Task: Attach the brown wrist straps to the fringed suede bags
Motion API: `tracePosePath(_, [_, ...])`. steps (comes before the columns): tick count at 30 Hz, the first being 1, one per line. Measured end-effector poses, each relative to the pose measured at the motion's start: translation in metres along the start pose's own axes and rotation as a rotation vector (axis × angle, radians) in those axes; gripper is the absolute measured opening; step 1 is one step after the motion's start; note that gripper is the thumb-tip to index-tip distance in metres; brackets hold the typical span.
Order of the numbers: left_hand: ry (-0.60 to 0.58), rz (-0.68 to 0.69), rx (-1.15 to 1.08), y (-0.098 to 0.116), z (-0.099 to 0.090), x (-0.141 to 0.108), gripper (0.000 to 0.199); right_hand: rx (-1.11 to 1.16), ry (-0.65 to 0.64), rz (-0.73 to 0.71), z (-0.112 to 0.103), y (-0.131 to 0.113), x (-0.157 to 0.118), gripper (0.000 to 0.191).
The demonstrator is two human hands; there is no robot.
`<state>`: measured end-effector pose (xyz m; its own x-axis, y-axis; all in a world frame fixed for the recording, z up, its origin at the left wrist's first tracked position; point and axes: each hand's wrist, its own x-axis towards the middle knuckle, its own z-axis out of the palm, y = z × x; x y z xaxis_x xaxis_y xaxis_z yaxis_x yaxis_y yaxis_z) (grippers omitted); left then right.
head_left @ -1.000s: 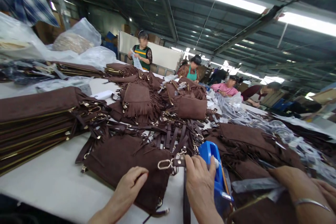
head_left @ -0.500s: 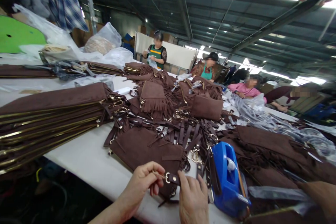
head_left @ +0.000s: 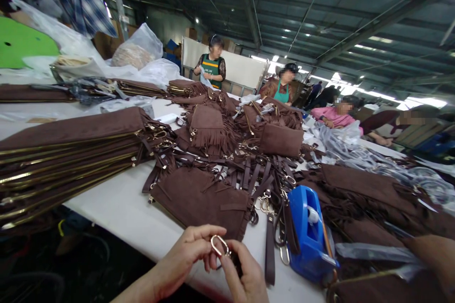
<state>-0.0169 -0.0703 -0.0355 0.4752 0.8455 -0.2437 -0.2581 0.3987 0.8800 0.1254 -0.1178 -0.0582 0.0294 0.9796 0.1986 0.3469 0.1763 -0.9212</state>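
Note:
A gold-coloured snap hook (head_left: 219, 246) stands up between my two hands. My left hand (head_left: 186, 251) pinches its left side with fingertips closed. My right hand (head_left: 245, 274) is closed at the base of the hook, thumb in front. Of the strap joined to it, just a dark bit shows between the right fingers; the rest is hidden. Right behind my hands, a dark brown suede bag (head_left: 202, 199) with fringe lies flat on the white table (head_left: 117, 208). Another brown strap (head_left: 270, 251) lies to the right of my right hand.
A blue tape dispenser (head_left: 305, 232) stands on the right. Stacked brown zip bags (head_left: 78, 137) fill the left. Straps with gold hooks (head_left: 259, 180) are heaped behind the bag. A co-worker's arm (head_left: 433, 260) reaches in at the lower right; several people work farther back.
My hands have come closer together. The strap that lay between them has turned and is now mostly hidden in my right hand, with the hook upright.

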Motion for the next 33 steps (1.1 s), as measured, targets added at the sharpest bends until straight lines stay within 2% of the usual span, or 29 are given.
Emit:
tracePosePath(3, [0.059,-0.054,0.092,-0.002,-0.001,0.002,0.046,-0.057,0.051,-0.028,0.004,0.010,-0.005,0.019])
tracePosePath(6, [0.055,-0.101,0.187,-0.005,0.000,0.005,0.050,-0.117,0.100,-0.063,0.006,0.020,-0.007,0.015])
tracePosePath(11, [0.068,-0.083,0.167,-0.007,0.003,0.008,0.047,-0.176,0.111,-0.167,0.004,0.027,-0.008,0.017])
tracePosePath(14, [0.079,-0.077,0.165,-0.006,0.003,0.009,0.042,-0.159,0.077,-0.123,0.006,0.031,-0.013,0.022])
tracePosePath(18, [0.077,-0.094,0.192,-0.011,0.002,0.012,0.036,-0.247,0.119,-0.101,0.013,0.042,-0.022,0.037])
tracePosePath(23, [0.076,-0.081,0.269,-0.021,0.001,0.017,0.033,-0.362,0.138,-0.092,0.019,0.055,-0.027,0.039])
tracePosePath(29, [0.102,-0.127,0.342,-0.035,0.002,0.022,0.034,-0.561,0.170,-0.152,0.025,0.058,-0.027,0.044])
tracePosePath(33, [0.099,-0.153,0.408,-0.044,0.006,0.022,0.030,-0.657,0.204,-0.131,0.030,0.061,-0.030,0.042])
